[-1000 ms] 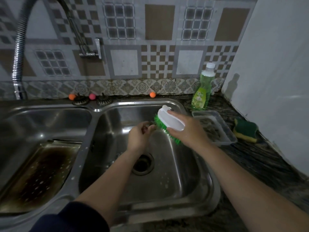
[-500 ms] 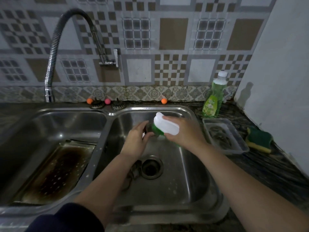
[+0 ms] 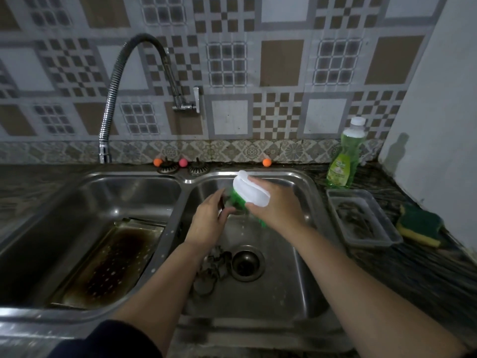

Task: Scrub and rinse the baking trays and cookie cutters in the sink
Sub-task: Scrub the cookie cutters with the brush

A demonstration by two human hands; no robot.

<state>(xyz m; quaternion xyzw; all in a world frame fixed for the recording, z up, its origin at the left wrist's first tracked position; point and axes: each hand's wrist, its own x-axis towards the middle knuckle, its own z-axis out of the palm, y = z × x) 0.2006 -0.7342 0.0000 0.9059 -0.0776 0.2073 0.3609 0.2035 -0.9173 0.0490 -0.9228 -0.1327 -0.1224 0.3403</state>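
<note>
- Two basins make up the steel sink (image 3: pixel 316 197), side by side, with one flexible tap (image 3: pixel 121 81) arching down toward the left basin.
- One baking tray (image 3: pixel 103 264), darkly stained and dotted with pale specks, leans inside the left basin, well apart from both hands.
- Several cookie cutters (image 3: pixel 211 270) lie in a loose heap on the floor of the right basin, just left of the drain (image 3: pixel 246 263); their exact count cannot be told.
- One scrubbing brush (image 3: pixel 250 192), white-backed with green bristles, is gripped by the right hand (image 3: pixel 276 210), whose fingers wrap over its back; the bristles face the left hand.
- One small dark piece, probably a cutter, is pinched in the left hand (image 3: pixel 209 223) and meets the bristles; it is mostly hidden by the fingers.
- Both hands hover over the right basin, above the drain and the heap of cutters.
- One green bottle of dish soap (image 3: pixel 344 161) stands on the counter right of the sink.
- One clear plastic tub (image 3: pixel 361 219) sits beside the right basin, holding dark shapes too dim to identify.
- One green and yellow sponge (image 3: pixel 419 224) lies just right of the tub.
- Two strainer plugs (image 3: pixel 180 167) and three small coloured balls (image 3: pixel 267 162) rest along the back ledge.
</note>
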